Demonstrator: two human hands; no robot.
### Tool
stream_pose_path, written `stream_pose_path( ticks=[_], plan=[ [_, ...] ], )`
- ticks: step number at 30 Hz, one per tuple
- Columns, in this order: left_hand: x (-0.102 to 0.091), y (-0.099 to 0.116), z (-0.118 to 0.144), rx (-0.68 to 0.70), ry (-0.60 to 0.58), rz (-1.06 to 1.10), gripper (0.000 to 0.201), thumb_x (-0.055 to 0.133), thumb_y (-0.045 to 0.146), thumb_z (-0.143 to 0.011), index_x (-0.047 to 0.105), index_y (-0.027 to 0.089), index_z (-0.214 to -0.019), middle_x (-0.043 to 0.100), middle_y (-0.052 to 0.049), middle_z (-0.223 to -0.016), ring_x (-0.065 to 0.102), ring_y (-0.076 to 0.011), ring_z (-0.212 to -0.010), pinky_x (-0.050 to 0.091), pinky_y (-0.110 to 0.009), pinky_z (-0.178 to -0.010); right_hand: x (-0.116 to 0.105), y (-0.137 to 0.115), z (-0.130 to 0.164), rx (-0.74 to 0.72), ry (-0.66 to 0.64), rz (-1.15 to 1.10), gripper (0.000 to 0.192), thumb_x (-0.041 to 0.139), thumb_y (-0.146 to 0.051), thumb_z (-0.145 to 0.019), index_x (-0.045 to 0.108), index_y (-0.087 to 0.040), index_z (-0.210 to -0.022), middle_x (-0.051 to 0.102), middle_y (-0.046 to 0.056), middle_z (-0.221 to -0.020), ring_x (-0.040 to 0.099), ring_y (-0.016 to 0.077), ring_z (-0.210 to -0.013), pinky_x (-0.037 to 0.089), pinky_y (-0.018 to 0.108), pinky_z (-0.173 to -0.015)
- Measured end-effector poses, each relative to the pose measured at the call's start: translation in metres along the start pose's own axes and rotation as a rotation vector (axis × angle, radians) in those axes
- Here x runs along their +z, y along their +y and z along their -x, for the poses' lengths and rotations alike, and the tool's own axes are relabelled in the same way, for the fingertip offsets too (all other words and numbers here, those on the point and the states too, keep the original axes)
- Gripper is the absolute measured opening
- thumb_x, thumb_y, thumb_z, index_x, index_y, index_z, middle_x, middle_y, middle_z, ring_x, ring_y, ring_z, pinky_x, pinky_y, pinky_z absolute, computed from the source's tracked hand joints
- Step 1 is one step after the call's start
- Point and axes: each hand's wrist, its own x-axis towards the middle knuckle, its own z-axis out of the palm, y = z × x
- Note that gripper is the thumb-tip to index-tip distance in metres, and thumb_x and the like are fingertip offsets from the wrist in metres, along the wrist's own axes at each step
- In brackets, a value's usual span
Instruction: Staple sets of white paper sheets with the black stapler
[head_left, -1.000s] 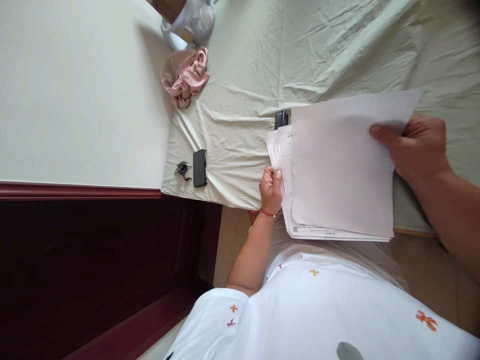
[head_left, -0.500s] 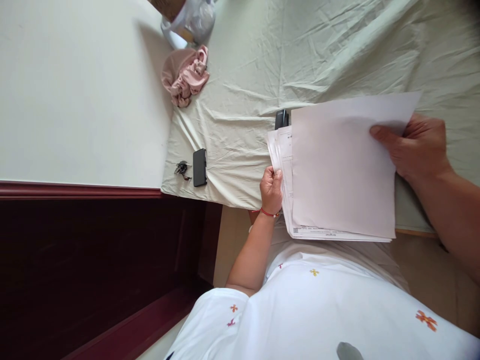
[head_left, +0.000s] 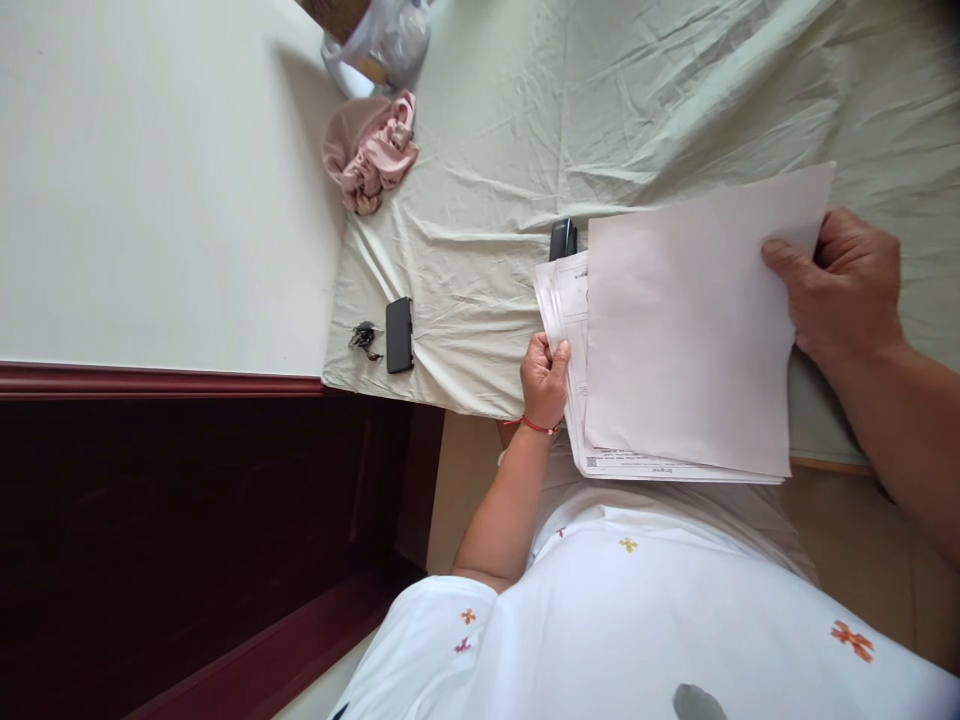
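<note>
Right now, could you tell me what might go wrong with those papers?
1. The right hand pinches only a corner of the top sheet, so it may crease or tear.
2. The left hand grips the stack by one fanned edge; loose pages could slide off.
3. The stack hangs past the bed edge, so dropped pages may reach the floor.

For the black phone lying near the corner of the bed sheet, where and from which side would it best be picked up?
Probably across its two long edges, coming straight down from above: the black phone lies flat on the bed sheet with both long sides free. The keys sit close beside one long edge, so fingers on that side need care.
</note>
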Motion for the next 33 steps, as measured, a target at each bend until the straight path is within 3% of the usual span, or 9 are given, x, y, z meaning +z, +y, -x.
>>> stream_pose_path(
  ticks=[4, 9, 20, 33],
  plan=[
    [0.0001, 0.0001, 0.0000, -0.002, -0.004, -0.014, 0.045, 0.076, 0.065, -0.090, 0.064, 0.023, -0.098, 0.060, 0.004, -0.081, 0.057, -0.0125, -0.078, 0.050, -0.024, -0.080, 0.0004, -0.0020, 0.0028, 0.016, -0.119, -0.114, 0.041, 0.096, -0.050, -0.066, 0.075, -0.021, -0.084, 0.069, 0.000, -0.078, 0.052, 0.0094, -0.060, 0.040, 0.027, -0.053],
    [-0.0004, 0.0022, 0.0006, -0.007, -0.007, -0.019, 0.046, 0.076, 0.066, -0.089, 0.062, 0.023, -0.095, 0.058, 0.004, -0.082, 0.055, -0.0116, -0.077, 0.049, -0.024, -0.079, -0.0005, -0.0017, 0.0061, 0.029, -0.227, -0.137, 0.040, 0.096, -0.048, -0.066, 0.076, -0.019, -0.085, 0.071, -0.001, -0.081, 0.056, 0.0089, -0.065, 0.045, 0.025, -0.057],
    [0.0027, 0.0046, 0.0007, -0.038, -0.013, 0.033, 0.050, 0.079, 0.069, -0.085, 0.062, 0.023, -0.096, 0.061, 0.003, -0.082, 0.054, -0.0111, -0.074, 0.048, -0.023, -0.074, -0.0019, -0.0066, 0.0093, 0.037, -0.303, -0.067, 0.042, 0.095, -0.052, -0.069, 0.078, -0.019, -0.089, 0.067, -0.001, -0.080, 0.055, 0.0099, -0.069, 0.044, 0.025, -0.059],
    [0.0014, 0.0042, 0.0003, -0.024, -0.023, 0.029, 0.048, 0.078, 0.067, -0.087, 0.062, 0.023, -0.096, 0.062, 0.003, -0.084, 0.055, -0.0113, -0.076, 0.048, -0.024, -0.076, -0.0002, -0.0078, 0.0102, 0.027, -0.293, -0.011, 0.037, 0.091, -0.046, -0.071, 0.072, -0.020, -0.088, 0.067, -0.001, -0.078, 0.055, 0.0099, -0.066, 0.043, 0.024, -0.056]
  ],
)
